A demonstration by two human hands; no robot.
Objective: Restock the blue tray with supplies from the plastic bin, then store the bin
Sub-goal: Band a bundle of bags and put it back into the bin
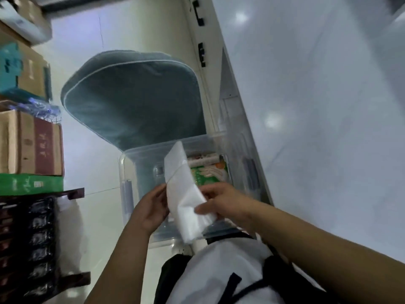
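A clear plastic bin [129,172] stands open on the floor below me. Both hands hold a flat white plastic packet [184,189] above it. My left hand [151,207] grips the packet's left edge. My right hand [221,200] grips its right side, thumb across the front. Inside the bin lies a green and orange printed packet [210,174]. A blue tray is not in view.
A teal-grey cushioned seat [133,99] sits just beyond the bin. Cardboard boxes [30,143] and a green box [30,184] are stacked at the left, over a dark rack of packets [39,238]. A white cabinet edge [241,106] runs along the right. Glossy floor lies around.
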